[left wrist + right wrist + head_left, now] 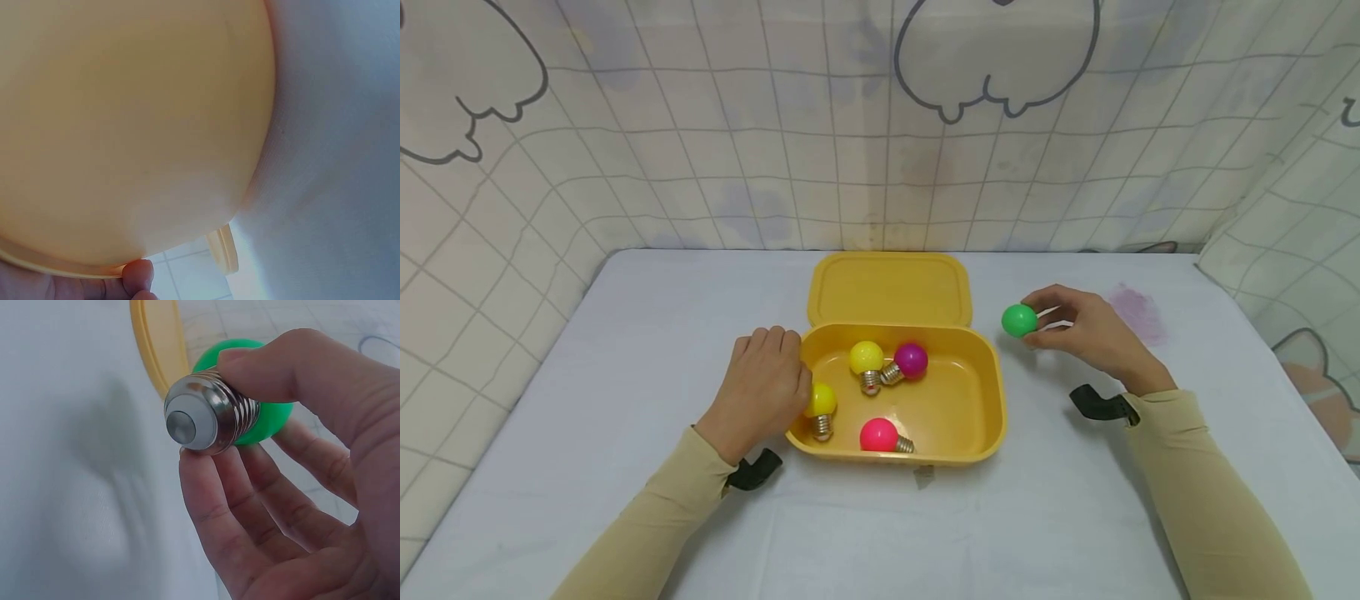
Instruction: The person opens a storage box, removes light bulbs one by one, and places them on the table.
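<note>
My right hand pinches a green light bulb above the table, right of the box. In the right wrist view the thumb and fingers hold the bulb's silver screw base. My left hand grips the left rim of a yellow plastic box, its fingers bent over the edge. Inside lie a yellow bulb, a purple bulb, a pink bulb and a second yellow bulb close to my left hand. The left wrist view shows mostly the box's outer wall.
A yellow lid lies flat behind the box, against its back rim. White cloth covers the table. Behind it hangs a grid-patterned curtain. A pinkish stain marks the cloth near my right hand.
</note>
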`<state>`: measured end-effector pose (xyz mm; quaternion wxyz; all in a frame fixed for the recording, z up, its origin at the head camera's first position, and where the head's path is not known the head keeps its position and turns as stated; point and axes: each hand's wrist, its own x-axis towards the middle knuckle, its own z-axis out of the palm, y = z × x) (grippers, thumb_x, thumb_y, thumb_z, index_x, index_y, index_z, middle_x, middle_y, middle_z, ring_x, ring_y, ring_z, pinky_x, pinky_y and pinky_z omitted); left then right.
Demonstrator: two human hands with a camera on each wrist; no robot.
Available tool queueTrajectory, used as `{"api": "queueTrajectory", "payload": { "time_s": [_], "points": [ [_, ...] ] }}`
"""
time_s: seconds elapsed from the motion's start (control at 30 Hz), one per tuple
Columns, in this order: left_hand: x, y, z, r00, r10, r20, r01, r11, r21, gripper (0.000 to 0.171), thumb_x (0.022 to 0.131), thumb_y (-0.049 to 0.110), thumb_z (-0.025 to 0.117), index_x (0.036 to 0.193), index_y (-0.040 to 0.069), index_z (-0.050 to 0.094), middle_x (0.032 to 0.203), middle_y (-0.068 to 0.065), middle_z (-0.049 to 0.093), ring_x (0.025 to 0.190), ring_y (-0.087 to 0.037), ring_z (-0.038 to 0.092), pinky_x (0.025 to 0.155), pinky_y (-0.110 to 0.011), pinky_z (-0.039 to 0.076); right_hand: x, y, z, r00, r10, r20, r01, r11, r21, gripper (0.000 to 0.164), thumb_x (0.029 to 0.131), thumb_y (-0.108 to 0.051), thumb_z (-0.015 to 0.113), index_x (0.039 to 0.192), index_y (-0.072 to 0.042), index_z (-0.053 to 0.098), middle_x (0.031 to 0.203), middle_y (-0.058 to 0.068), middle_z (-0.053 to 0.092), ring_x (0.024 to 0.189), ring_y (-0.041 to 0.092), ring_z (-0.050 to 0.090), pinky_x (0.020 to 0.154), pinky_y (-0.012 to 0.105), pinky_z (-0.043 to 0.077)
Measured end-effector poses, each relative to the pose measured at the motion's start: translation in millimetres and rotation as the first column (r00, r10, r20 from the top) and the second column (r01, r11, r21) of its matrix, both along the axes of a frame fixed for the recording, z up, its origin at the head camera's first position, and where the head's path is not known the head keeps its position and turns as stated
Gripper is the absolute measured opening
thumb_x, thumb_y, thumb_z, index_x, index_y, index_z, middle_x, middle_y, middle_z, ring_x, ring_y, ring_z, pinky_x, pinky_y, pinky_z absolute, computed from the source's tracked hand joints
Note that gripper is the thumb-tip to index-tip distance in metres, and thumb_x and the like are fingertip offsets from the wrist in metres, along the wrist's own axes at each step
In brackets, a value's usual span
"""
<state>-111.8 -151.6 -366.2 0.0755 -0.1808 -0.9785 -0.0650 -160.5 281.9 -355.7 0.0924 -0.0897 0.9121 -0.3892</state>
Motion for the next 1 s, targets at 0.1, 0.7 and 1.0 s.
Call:
{"api": "queueTrajectory", "payload": {
  "time_s": [0.1, 0.7, 1.0],
  "points": [
    [0.0, -0.1, -0.1, 1.0, 0.001, 0.001, -0.001, 1.0, -0.005, 0.018, 0.098, 0.017, 0.042, 0.09, 0.002, 0.048, 0.08, -0.009, 0.042, 0.081, -0.028, 0.041, 0.08, -0.041, 0.035, -1.1, 1.3, -3.0, 1.0, 0.003, -0.001, -0.003, 1.0, 0.009, 0.046, 0.09, -0.033, 0.08, 0.131, -0.019, 0.064, 0.129, 0.004, 0.068, 0.116, 0.023, 0.063, 0.092, 0.032, 0.049],
    [-1.0, 1.6, 1.1, 0.999, 0.001, 0.044, -0.001, 1.0, 0.001, 0.018, 0.098, 0.017, 0.043, 0.094, 0.001, 0.05, 0.083, -0.009, 0.044, 0.086, -0.029, 0.043, 0.086, -0.044, 0.037, -4.0, 8.4, -11.9, 0.999, -0.014, 0.037, 0.011, 0.997, 0.078, 0.051, 0.088, -0.039, 0.081, 0.131, -0.017, 0.063, 0.13, 0.007, 0.067, 0.118, 0.028, 0.064, 0.092, 0.033, 0.05],
    [0.8, 0.4, 2.4, 1.0, 0.001, 0.015, -0.001, 1.0, -0.006, 0.018, 0.098, 0.017, 0.043, 0.092, 0.002, 0.05, 0.081, -0.009, 0.045, 0.084, -0.029, 0.043, 0.083, -0.043, 0.037, -7.4, 7.1, -14.0, 0.999, -0.012, 0.041, 0.008, 0.995, 0.1, 0.05, 0.089, -0.037, 0.08, 0.13, -0.016, 0.063, 0.129, 0.009, 0.068, 0.117, 0.029, 0.064, 0.092, 0.034, 0.05]
  ]
}}
